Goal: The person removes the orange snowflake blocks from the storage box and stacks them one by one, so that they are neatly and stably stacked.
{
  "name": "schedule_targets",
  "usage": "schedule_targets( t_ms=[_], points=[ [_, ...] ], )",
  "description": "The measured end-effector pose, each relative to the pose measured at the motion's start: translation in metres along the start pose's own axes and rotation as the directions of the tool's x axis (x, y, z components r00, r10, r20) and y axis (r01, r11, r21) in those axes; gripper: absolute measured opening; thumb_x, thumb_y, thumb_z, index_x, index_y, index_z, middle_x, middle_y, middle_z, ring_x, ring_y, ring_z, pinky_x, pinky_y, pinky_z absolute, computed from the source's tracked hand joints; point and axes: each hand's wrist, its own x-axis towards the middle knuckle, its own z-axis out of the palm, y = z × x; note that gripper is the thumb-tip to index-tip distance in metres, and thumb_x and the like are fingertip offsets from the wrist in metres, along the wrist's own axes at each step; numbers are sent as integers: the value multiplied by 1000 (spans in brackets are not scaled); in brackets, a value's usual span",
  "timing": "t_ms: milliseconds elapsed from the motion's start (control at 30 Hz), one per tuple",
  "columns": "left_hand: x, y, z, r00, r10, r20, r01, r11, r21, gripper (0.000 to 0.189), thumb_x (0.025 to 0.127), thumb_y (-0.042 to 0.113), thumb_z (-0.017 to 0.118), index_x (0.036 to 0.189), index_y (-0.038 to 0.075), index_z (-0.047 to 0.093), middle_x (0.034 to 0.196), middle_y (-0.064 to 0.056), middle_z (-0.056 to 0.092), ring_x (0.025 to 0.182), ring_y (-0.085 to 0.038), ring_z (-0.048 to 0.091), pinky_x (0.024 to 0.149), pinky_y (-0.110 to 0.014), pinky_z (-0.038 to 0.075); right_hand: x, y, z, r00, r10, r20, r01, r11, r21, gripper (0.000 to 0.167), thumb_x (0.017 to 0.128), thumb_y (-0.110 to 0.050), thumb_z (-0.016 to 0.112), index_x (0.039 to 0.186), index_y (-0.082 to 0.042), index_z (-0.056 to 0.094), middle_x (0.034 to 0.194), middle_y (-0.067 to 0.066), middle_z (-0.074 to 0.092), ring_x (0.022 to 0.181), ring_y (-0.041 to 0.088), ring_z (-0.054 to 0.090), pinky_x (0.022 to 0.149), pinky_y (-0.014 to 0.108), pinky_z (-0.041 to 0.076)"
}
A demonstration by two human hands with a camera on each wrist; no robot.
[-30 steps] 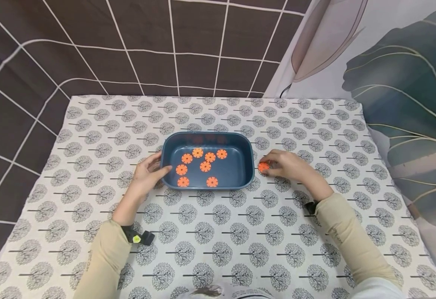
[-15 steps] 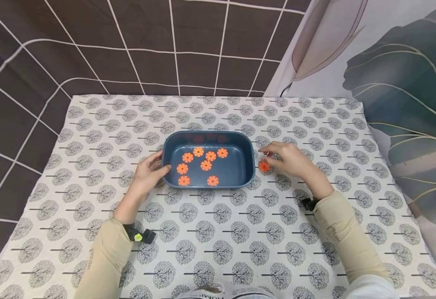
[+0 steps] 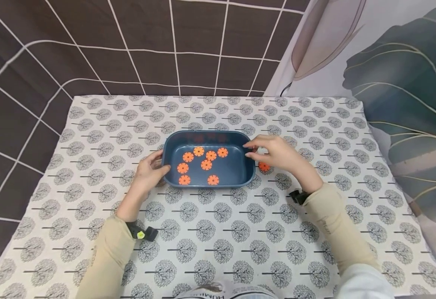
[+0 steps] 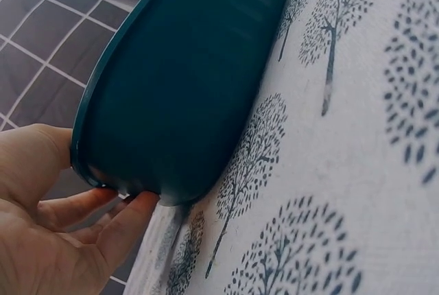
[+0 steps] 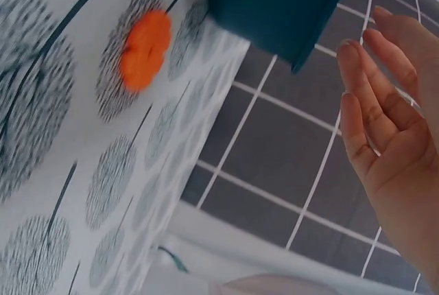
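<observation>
One tree-print cloth [image 3: 221, 230] spreads under and around one blue tub [image 3: 234, 171]. Two hands flank the tub: the left hand [image 3: 148, 172] grips its left wall, thumb over the rim, fingers outside; the right hand [image 3: 279, 153] is at its right rim, fingertips parted, with nothing visible between them. Of nine orange discs, eight discs [image 3: 206, 165] lie inside the tub; one loose disc [image 3: 264, 167] rests just beside its right wall.
</observation>
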Motion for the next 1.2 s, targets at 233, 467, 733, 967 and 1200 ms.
schedule_targets(
  t_ms=[233,467,733,967,1200],
  points=[
    [-1,-1,-2,1000,-11,-5,11,1000,-23,63,86,5,60,143,11,36,141,-14,43,128,-30,43,94,-39,49,23,-8,20,993,-1,116,0,1000,4,34,82,-27,72,110,-8,68,97,6,67,80,13,61,67,29,54],
    [-7,-2,-7,1000,-10,-15,10,1000,-13,64,86,6,60,144,11,34,138,-16,46,129,-31,41,100,-44,44,46,-17,47,968,-9,249,8,1000,5,38,83,-32,71,112,-9,67,97,4,66,83,12,59,70,25,52],
    [-3,2,0,1000,-13,9,13,1000,-14,64,86,7,61,144,12,34,138,-16,46,129,-30,42,99,-44,45,48,-27,67,915,-48,400,57,998,-10,45,76,-27,77,117,-14,65,104,0,65,90,12,60,79,25,51],
    [-5,1,-2,999,-32,17,32,999,-12,64,86,7,61,144,13,35,138,-16,47,129,-30,42,96,-43,47,47,-34,81,887,-6,462,30,999,-45,47,75,-29,77,120,-20,64,114,-3,61,96,10,58,84,26,50],
    [-4,0,-1,1000,-17,4,17,1000,-12,63,86,7,62,143,12,36,140,-14,44,129,-30,42,97,-42,47,49,-33,84,889,-38,456,78,995,-69,42,76,-31,76,115,-18,66,114,-3,62,106,14,57,96,32,47]
  ],
)
